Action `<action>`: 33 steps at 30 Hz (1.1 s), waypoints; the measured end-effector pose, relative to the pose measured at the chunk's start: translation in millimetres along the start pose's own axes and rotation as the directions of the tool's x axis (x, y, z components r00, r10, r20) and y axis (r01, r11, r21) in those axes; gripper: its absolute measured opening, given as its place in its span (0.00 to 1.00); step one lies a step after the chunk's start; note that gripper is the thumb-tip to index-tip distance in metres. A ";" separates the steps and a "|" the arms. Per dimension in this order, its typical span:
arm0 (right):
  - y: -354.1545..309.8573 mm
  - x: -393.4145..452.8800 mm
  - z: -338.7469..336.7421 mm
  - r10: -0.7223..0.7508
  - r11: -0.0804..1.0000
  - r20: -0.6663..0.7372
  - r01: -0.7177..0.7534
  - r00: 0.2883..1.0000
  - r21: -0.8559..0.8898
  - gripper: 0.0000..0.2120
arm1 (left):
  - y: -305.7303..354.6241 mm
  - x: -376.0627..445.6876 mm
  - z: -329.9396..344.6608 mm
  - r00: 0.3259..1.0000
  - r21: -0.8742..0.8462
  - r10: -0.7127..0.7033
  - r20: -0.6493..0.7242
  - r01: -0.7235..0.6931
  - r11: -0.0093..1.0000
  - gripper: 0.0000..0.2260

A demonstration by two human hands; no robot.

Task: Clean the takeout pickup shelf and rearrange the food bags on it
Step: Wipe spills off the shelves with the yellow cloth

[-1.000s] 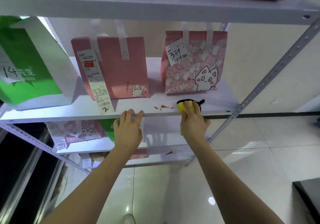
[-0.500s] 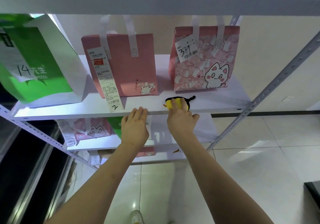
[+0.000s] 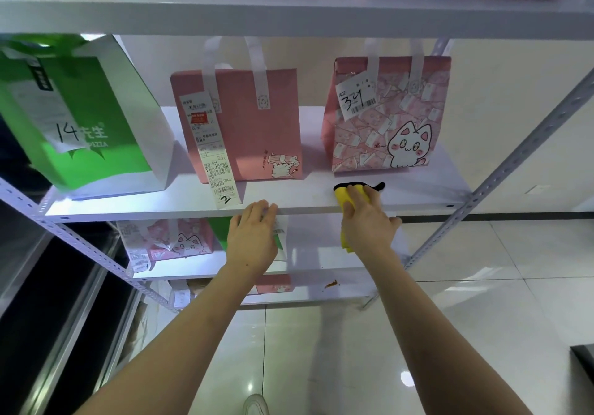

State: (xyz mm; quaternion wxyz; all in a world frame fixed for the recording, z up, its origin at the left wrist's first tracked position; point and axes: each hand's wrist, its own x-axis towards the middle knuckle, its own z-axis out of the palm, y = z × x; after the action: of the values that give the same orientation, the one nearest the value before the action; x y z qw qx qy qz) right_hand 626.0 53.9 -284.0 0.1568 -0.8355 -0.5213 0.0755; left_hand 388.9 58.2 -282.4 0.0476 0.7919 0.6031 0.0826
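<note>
Your right hand (image 3: 366, 222) grips the yellow cloth (image 3: 345, 196) at the middle shelf's (image 3: 160, 204) front edge, before the cat-print bag (image 3: 385, 119). Press flat, wipe along the edge; your left hand (image 3: 254, 238) rests there with straight fingers, steadying.

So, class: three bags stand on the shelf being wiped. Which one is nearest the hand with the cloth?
The cat-print pink bag tagged 34, directly behind the right hand and yellow cloth. The plain pink bag and green bag stand further left.
</note>
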 end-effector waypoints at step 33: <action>-34.1 -3.4 4.8 -0.047 0.999 0.020 0.048 0.999 -0.007 0.22 | -0.4 0.1 -2.2 0.997 -0.035 -0.027 0.068 0.029 0.999 0.31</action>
State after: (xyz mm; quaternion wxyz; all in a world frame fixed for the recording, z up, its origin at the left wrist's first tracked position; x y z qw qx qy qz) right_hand 594.2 65.7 -277.1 0.1505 -0.8226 -0.5427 0.0781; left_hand 388.2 58.4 -280.3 0.0832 0.7848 0.6106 0.0659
